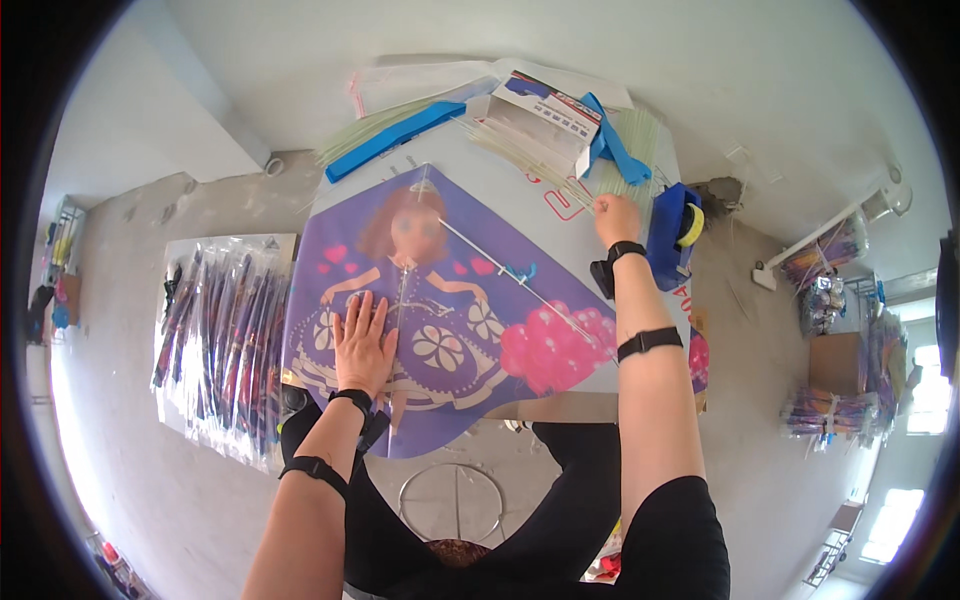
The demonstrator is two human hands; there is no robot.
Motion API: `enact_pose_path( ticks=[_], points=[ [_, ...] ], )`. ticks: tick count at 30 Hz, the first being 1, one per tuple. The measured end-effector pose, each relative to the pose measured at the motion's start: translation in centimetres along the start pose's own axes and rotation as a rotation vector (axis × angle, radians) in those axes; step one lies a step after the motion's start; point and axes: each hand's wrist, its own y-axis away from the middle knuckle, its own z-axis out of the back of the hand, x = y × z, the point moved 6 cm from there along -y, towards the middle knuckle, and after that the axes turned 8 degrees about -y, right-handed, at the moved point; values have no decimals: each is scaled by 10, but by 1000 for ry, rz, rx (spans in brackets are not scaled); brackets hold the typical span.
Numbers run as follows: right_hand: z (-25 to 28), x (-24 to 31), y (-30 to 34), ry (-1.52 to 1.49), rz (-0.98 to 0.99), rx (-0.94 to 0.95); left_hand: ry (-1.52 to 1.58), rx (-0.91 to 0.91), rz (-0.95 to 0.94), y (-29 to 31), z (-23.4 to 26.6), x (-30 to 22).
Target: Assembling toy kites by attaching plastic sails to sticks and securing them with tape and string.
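Observation:
A purple kite (pixel 440 345) printed with a princess figure and pink balloons lies spread over the table in front of me. My left hand (pixel 364 345) rests flat on its lower left part, fingers spread. A thin white rod (pixel 478 247) runs slantwise across the kite, with a small blue tie (pixel 522 272) on it. Beyond the kite's right edge, my right hand (pixel 617 220) has its fingers closed in a pinch at the ends of thin pale rods (pixel 545 160); how many it grips is hidden. Right beside that hand stands a blue tape dispenser (pixel 668 240) with yellow tape.
At the table's back are an open carton (pixel 545 110), blue strips (pixel 395 140) and more pale rods (pixel 640 135). Left of the table lies a stack of plastic-wrapped folded kites (pixel 225 340). A round metal stool frame (pixel 452 500) shows between my legs.

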Motion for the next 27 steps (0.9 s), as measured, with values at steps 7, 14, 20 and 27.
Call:
enact_pose_path(
  ticks=[7,14,20,27],
  points=[
    [-31,-20,-31,78,-133,108,16,10,11,-1,2,2],
    [8,-2,-1,-98,-104,-20,23,-38,-16,-1,2,2],
    [58,37,136,-281,-32,-96,10,-24,-10,0,-5,2],
    [70,20,208,-266,-159,-19,-56,-4,-23,0,-12,-2]
  ],
)
